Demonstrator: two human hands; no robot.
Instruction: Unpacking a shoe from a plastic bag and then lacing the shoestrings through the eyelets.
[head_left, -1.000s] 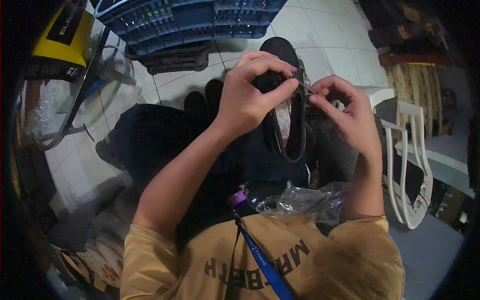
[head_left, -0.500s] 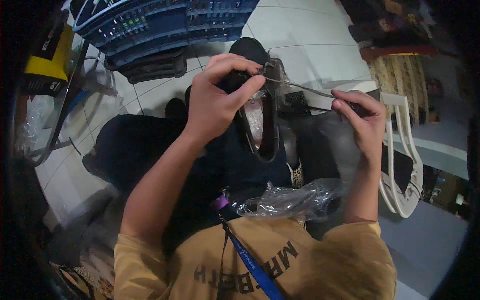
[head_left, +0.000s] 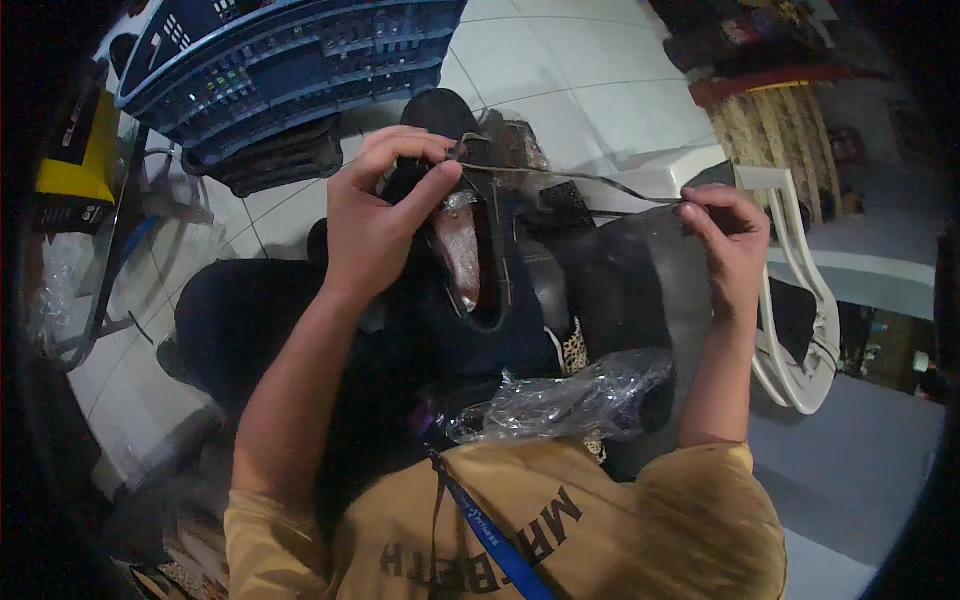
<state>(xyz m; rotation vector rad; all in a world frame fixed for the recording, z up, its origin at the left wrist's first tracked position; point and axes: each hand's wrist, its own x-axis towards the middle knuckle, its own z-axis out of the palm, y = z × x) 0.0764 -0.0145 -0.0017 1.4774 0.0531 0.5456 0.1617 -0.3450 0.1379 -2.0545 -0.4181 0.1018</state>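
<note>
My left hand [head_left: 385,215] grips a black shoe [head_left: 478,250] by its upper edge, opening toward me, with crumpled stuffing visible inside. My right hand [head_left: 728,232] is out to the right, pinching the end of a thin dark lace [head_left: 590,180] that runs taut from the shoe's top edge to my fingers. A crumpled clear plastic bag [head_left: 565,400] lies in my lap, just below the shoe.
A blue plastic crate [head_left: 290,55] stands on the white tiled floor ahead at the left, with a dark flat item beneath it. A white plastic chair [head_left: 800,330] is at the right. A yellow and black box [head_left: 70,165] sits at far left.
My right hand has pulled away to the right, drawing the lace out long from the shoe. The left hand keeps hold of the shoe.
</note>
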